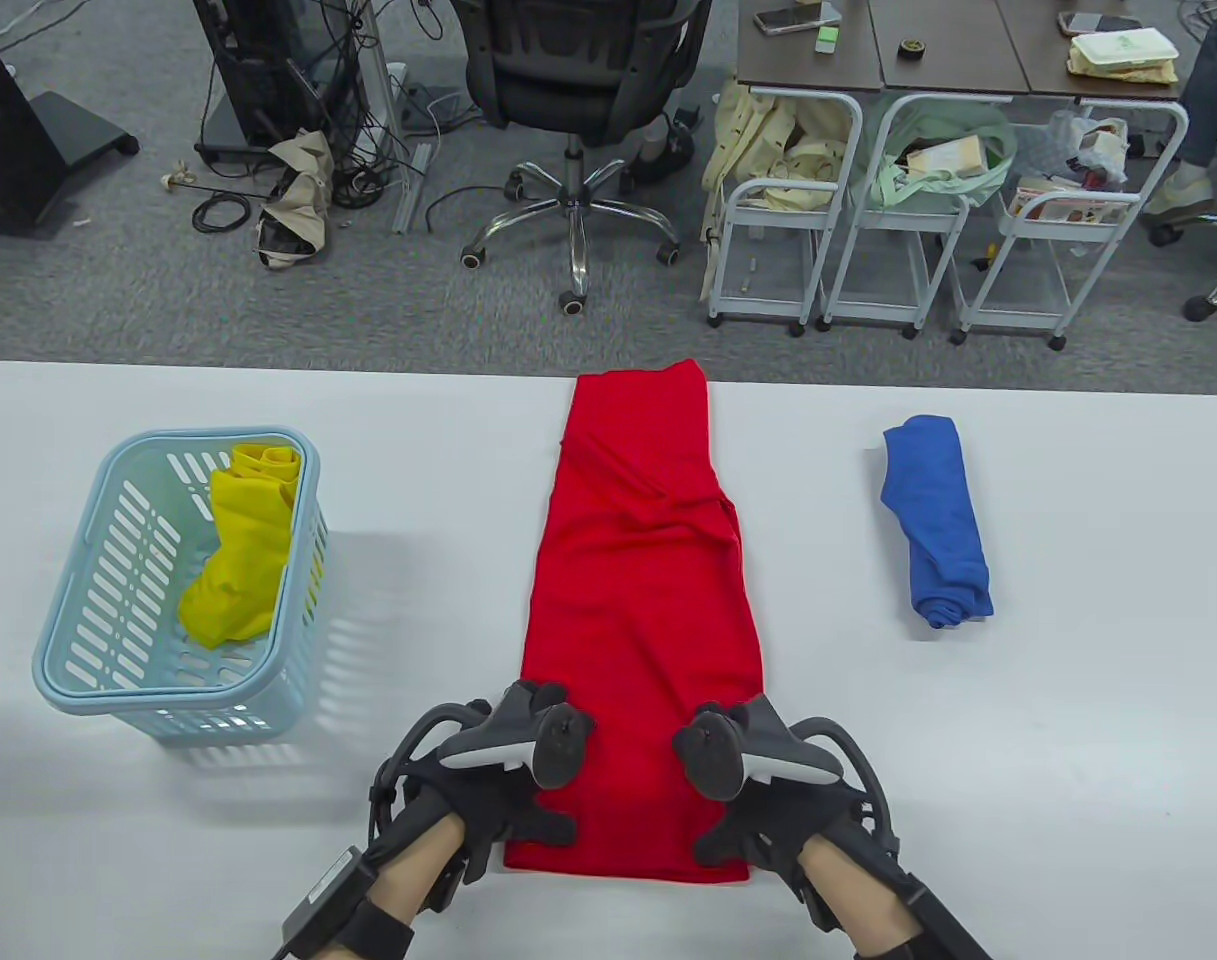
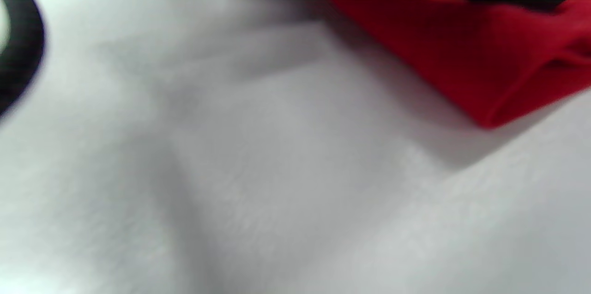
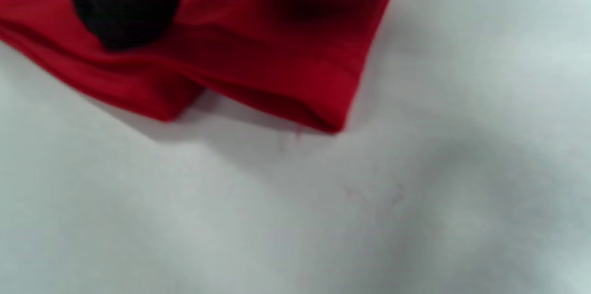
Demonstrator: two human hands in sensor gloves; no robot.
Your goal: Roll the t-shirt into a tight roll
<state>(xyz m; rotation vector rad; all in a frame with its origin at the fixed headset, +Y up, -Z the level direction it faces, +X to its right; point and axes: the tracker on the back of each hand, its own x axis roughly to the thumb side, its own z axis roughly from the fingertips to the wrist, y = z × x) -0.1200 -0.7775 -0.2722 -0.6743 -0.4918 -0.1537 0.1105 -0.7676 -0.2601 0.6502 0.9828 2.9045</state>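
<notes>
The left hand (image 1: 513, 790) and right hand (image 1: 763, 800), both in dark sensor gloves, are resting on the near corners of the long folded red t-shirt (image 1: 643, 600); whether either grip is pinching the cloth, I cannot tell. The shirt is lying flat down the middle of the white tabletop (image 1: 1068, 720), between a light-blue plastic basket (image 1: 78, 660) holding a yellow garment (image 1: 243, 545) and a rolled blue cloth (image 1: 938, 520).

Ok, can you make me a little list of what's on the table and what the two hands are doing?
red t-shirt: folded into a long strip, lying flat, not rolled yet
left hand: on the shirt's near left corner
right hand: on the shirt's near right corner
blue roll: already rolled, right of the red shirt
basket: light blue, on the left
yellow cloth: inside the basket
table: white
</notes>
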